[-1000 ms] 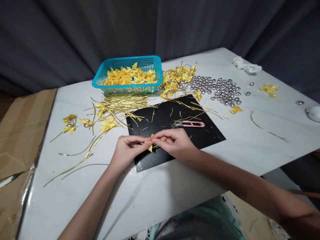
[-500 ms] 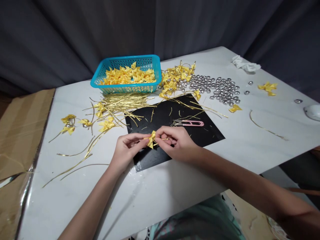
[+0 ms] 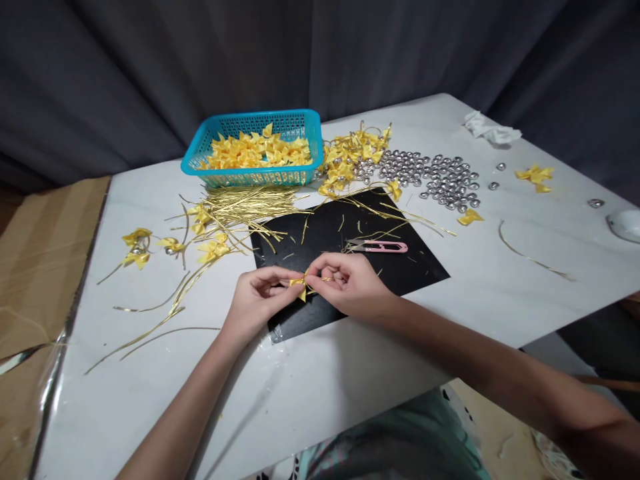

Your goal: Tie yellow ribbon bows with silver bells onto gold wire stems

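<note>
My left hand [image 3: 263, 293] pinches a small yellow ribbon bow [image 3: 299, 287] between thumb and fingertips, above the black mat [image 3: 295, 325]. Close against it, my right hand [image 3: 343, 280] is closed on a gold cord [image 3: 326, 279] that runs by the bow's middle. The fingertips of both hands nearly meet and hide part of the bow. Just beyond my right hand, pink-handled thread snips [image 3: 383, 247] lie on the mat among short gold clippings.
A blue basket [image 3: 250, 172] of yellow bows stands at the back. Before it lies a bundle of gold cords [image 3: 250, 205]. Silver beads [image 3: 450, 183] and finished-looking bows with cords [image 3: 357, 150] spread to its right. Loose cords [image 3: 175, 307] lie left; a white cloth [image 3: 493, 130] lies far right.
My right fingertips have shifted slightly left, closer to my left ones. The bow has turned a little and more of it is covered by fingers.
</note>
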Demonstrator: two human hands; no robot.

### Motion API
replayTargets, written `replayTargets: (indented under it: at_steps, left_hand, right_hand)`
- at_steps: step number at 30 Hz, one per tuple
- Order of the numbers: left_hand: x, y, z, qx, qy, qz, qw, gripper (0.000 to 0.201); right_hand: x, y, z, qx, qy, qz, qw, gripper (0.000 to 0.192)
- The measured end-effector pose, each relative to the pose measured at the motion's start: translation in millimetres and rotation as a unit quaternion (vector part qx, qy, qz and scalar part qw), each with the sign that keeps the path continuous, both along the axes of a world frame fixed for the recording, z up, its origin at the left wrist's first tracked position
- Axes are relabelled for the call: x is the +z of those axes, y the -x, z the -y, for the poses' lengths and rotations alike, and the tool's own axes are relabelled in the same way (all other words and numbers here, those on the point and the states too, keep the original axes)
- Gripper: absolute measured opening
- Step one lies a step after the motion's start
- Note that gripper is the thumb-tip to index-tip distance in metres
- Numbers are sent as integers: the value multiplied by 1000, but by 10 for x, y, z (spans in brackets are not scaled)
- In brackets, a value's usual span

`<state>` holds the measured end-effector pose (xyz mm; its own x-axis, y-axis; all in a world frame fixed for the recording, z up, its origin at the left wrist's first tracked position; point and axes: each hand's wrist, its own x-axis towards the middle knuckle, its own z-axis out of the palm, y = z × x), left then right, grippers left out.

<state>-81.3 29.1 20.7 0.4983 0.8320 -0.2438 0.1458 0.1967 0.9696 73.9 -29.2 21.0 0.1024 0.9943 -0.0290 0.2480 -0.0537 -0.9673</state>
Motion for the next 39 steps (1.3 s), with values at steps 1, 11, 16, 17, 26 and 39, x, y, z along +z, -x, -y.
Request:
replayTargets:
  at_steps: [1,11,16,17,26,39]
  left_hand:
    - [-4,1,-1,1,4,-2,1000,16]
    - [-61,72,-42,-44,50,-3,998,15]
    - [-63,63,-61,-38,68,-1,997,17]
    - [-59,56,-61,-39,75,0,996,17]
    - [-60,49,-59,-49,101,8,994,17]
    - [-6,21,-35,-36,66,7,997,10]
  right_hand:
    - [12,-5,-3,4,12,-7,1000,7]
    - [88,-117,-50,80,89,-55,991,10]
    - [130,-120,-54,74,92,-66,991,14]
    - [137,-121,-55,75,92,-66,991,14]
    - [86,-116,-62,92,98,-68,989,14]
    - [39,-70,-43,61,111,-100,987,10]
